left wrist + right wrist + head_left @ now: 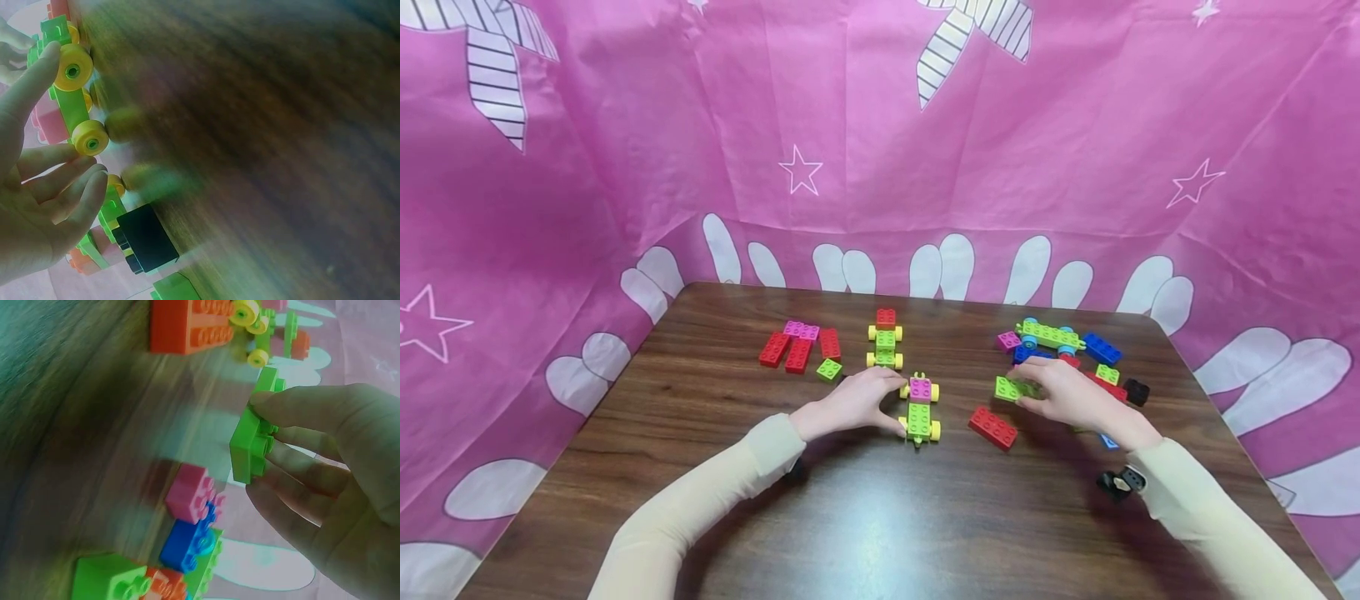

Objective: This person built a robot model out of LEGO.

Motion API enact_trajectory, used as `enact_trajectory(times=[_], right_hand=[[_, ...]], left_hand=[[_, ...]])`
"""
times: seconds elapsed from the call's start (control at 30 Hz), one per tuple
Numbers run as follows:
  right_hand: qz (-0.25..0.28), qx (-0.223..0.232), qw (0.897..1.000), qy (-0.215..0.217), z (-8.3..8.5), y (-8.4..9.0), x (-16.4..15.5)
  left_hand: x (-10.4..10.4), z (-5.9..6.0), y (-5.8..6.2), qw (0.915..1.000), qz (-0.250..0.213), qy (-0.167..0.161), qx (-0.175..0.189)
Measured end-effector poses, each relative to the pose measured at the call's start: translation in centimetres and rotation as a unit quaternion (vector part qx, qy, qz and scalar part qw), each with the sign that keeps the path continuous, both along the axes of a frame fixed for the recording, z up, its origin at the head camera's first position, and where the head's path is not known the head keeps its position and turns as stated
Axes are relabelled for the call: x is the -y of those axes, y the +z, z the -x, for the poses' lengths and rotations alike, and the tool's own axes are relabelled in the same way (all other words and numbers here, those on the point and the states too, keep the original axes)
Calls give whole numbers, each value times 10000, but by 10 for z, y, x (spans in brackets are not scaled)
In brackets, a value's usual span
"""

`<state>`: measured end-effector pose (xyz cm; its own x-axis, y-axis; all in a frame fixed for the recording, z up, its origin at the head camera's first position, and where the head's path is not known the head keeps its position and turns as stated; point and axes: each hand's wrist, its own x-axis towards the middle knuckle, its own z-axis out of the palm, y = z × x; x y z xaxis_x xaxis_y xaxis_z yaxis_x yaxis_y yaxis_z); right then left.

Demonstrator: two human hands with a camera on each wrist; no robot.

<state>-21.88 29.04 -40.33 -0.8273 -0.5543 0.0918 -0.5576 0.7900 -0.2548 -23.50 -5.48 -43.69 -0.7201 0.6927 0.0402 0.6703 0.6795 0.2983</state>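
My left hand holds a toy car base by its left side, thumb at one yellow wheel and fingertips at the other. A pink brick sits on this lime-green base, with a green brick on its nearer end. On the right, my right hand pinches a lime-green brick between thumb and fingers; its studs face the palm in the right wrist view. A red brick lies on the table between the hands. Behind the left hand stands another yellow-wheeled car with a red brick at its far end.
Red bricks, pink bricks and a small green brick lie at the left. A blue-wheeled car base, blue bricks and a black brick lie at the right. A pink curtain borders the wooden table.
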Motion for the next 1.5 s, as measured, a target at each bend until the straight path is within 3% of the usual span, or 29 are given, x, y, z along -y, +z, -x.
enact_trajectory(times=[0.9, 1.17, 1.5], right_hand=[[140, 287, 9984, 465, 12, 12, 66], [162, 518, 9980, 336, 10, 11, 82], [232, 329, 9977, 554, 10, 7, 96]], left_hand=[[2, -2, 1, 9999, -131, 63, -70], [1, -1, 0, 9999, -105, 59, -102], [0, 0, 0, 9999, -120, 26, 13]])
